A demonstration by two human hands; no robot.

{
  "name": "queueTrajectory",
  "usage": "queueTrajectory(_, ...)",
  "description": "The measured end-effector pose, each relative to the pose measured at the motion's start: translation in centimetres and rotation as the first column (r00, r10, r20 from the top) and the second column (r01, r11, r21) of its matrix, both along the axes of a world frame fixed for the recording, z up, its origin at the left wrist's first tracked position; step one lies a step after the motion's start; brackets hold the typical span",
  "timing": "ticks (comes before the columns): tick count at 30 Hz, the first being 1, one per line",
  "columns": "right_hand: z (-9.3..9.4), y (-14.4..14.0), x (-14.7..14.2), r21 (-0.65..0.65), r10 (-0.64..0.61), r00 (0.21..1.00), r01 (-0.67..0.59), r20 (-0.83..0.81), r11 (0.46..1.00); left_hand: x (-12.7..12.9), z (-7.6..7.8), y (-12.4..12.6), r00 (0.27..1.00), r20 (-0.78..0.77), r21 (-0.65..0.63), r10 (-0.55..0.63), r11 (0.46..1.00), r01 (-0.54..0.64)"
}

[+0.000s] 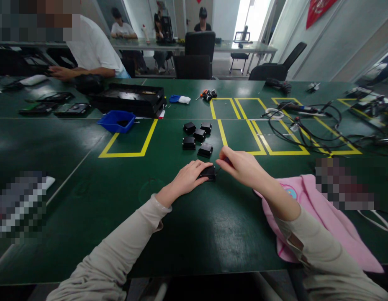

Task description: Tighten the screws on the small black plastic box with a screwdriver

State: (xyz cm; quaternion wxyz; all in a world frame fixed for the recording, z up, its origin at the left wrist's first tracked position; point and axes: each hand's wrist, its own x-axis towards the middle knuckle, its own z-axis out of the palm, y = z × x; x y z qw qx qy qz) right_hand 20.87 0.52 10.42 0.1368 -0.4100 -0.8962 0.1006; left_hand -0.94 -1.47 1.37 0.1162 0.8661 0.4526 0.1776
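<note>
My left hand (190, 177) is closed around a small black box (209, 172) and holds it against the green table. At the box's right end, my right hand (239, 165) grips a thin screwdriver (218, 169). Its dark shaft points at the side of the box, while the fingers hide its handle. Just beyond my hands lie several more black boxes of the same kind, among them a near one (205, 149), a middle one (199, 134) and a left one (189, 143).
A blue bin (118, 121) stands before a large black case (127, 98) at the left. Orange-and-black tools (208, 95) and a glove (180, 99) lie farther back. Cables (307, 125) spread at the right, near a pink cloth (322, 221). A person in a white sleeve (98, 50) sits opposite.
</note>
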Motion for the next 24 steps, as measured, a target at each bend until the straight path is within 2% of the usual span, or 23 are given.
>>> queueTrajectory(24,0.06,-0.04,0.11,-0.021,-0.002,1.000,0.001,-0.009,1.000,0.02,0.06,0.01,1.000,-0.012,-0.003,-0.003,1.000,0.003)
